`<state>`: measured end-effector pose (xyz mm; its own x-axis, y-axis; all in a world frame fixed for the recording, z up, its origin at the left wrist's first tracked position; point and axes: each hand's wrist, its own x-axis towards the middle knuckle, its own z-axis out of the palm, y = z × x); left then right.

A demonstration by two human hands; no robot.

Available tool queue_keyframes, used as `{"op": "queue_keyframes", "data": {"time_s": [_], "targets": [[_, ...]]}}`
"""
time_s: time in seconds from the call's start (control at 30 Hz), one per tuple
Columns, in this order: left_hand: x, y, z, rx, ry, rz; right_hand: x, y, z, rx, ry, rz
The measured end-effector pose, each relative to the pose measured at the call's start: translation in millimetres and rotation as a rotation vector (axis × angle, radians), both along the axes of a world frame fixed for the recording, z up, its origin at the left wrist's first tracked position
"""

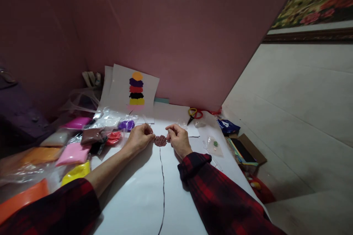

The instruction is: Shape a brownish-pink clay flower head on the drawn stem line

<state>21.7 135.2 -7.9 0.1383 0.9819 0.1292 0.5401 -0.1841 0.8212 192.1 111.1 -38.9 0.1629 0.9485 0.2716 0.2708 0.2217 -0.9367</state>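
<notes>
A small rounded brown clay piece (pixel 160 141) with a ridged surface lies on the white sheet (pixel 132 191). From its lower edge a thin dark wavy line (pixel 163 180) runs down the sheet towards me. My left hand (pixel 140 138) is at the left edge of the brown clay, its thumb and fingers pinched together. On the other side my right hand (pixel 178 140) is also closed in a pinch, with its fingertips close to the clay's right edge. Whatever either pinch holds is too small or too hidden to make out.
Bags of coloured clay, among them a pink bag (pixel 74 153) and a yellow bag (pixel 76 172), crowd the left. Behind stands a card with stacked colour patches (pixel 118 88). Scissors (pixel 195 114) lie at the back right, near a small clear bag (pixel 215 147).
</notes>
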Motion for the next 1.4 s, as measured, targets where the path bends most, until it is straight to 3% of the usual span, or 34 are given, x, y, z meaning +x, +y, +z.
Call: {"op": "queue_keyframes", "data": {"time_s": [1.0,1.4], "targets": [[-2.4,2.5,-2.5,0.038,-0.063,-0.025,0.2,0.1,0.4,0.0,-0.024,-0.001],[-5.3,10.1,-7.9,-0.015,-0.207,0.02,0.8,-0.6,0.7,-0.01,-0.037,-0.007]]}}
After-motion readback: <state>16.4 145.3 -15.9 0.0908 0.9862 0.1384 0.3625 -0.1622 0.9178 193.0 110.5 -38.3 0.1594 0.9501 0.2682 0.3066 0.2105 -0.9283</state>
